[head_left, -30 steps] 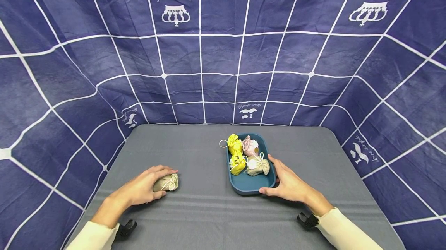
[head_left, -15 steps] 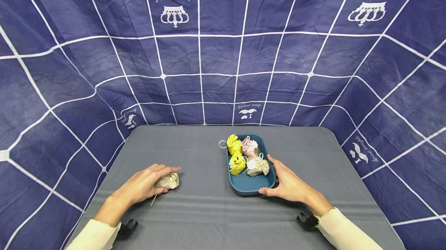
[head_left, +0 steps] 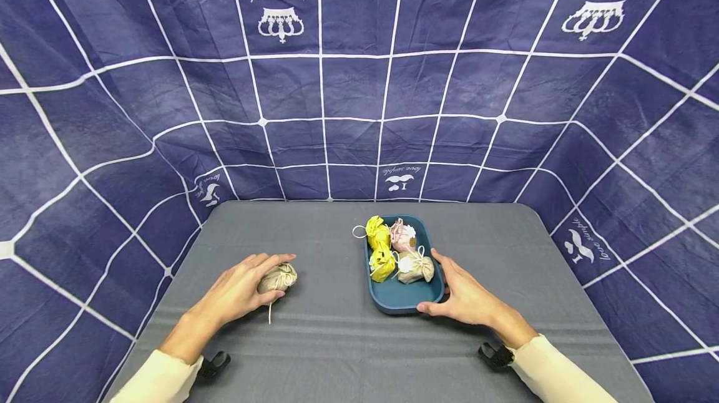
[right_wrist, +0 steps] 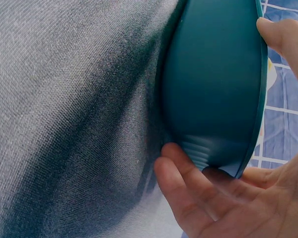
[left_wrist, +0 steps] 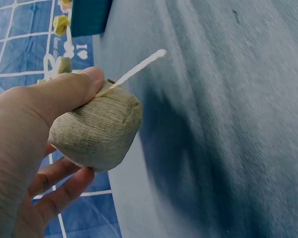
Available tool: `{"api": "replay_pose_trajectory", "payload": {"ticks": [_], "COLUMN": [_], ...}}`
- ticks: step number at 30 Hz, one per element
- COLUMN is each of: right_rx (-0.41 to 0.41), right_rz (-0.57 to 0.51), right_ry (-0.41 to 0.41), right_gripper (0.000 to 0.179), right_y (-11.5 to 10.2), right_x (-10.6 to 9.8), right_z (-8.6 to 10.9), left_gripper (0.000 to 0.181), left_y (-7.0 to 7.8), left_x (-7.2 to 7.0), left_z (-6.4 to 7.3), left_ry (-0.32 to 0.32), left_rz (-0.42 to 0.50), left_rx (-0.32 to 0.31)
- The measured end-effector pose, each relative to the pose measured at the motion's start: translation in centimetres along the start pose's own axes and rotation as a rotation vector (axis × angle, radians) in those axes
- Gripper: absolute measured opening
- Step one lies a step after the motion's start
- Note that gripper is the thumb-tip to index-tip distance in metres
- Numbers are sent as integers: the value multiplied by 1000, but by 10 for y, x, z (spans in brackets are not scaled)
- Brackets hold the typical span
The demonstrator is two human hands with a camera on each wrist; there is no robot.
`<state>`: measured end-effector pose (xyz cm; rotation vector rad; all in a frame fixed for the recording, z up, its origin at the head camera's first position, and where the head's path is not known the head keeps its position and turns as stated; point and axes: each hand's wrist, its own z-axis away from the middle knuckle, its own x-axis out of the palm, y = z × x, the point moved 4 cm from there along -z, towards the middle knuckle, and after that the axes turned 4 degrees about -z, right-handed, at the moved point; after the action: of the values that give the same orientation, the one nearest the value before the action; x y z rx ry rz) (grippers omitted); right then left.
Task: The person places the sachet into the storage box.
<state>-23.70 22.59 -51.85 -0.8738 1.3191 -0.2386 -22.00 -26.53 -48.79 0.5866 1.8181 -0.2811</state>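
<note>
In the head view my left hand (head_left: 241,284) grips a beige drawstring pouch (head_left: 279,277) on the left side. The left wrist view has the pouch (left_wrist: 102,131) between thumb and fingers, raised off the cloth above its shadow, a white cord end sticking out. My right hand (head_left: 472,294) holds the right side of a blue rectangular tray (head_left: 401,299), thumb at the near rim. From the right wrist, the tray's outer wall (right_wrist: 213,74) stands between thumb and fingers. Inside lie two yellow pouches (head_left: 382,264), a pink pouch (head_left: 402,236) and another beige pouch (head_left: 417,269).
A grey cloth (head_left: 331,340) covers the table and lies in folds near the front. Behind and on both sides hangs a navy curtain (head_left: 359,91) with a white grid. One yellow pouch's cord loop (head_left: 359,231) hangs over the tray's left rim.
My left hand has lifted the beige pouch and moved it slightly right and away from me, its cord now hanging below. The right hand and the tray have stayed in place.
</note>
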Motion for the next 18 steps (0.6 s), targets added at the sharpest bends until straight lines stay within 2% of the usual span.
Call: {"api": "replay_pose_trajectory", "payload": {"ticks": [8, 18], "right_rx": [0, -3], "right_rz": [7, 7], "right_ry": [1, 2], "right_gripper": [132, 133], "right_y": [0, 0], "right_x": [0, 0], "right_z": [0, 0], "left_gripper": [69, 65], "left_y": [12, 31], "left_x": [0, 0], "left_z": [-15, -33], "left_ry": [31, 75], "left_rz": [42, 91], "left_rx": [-28, -22]}}
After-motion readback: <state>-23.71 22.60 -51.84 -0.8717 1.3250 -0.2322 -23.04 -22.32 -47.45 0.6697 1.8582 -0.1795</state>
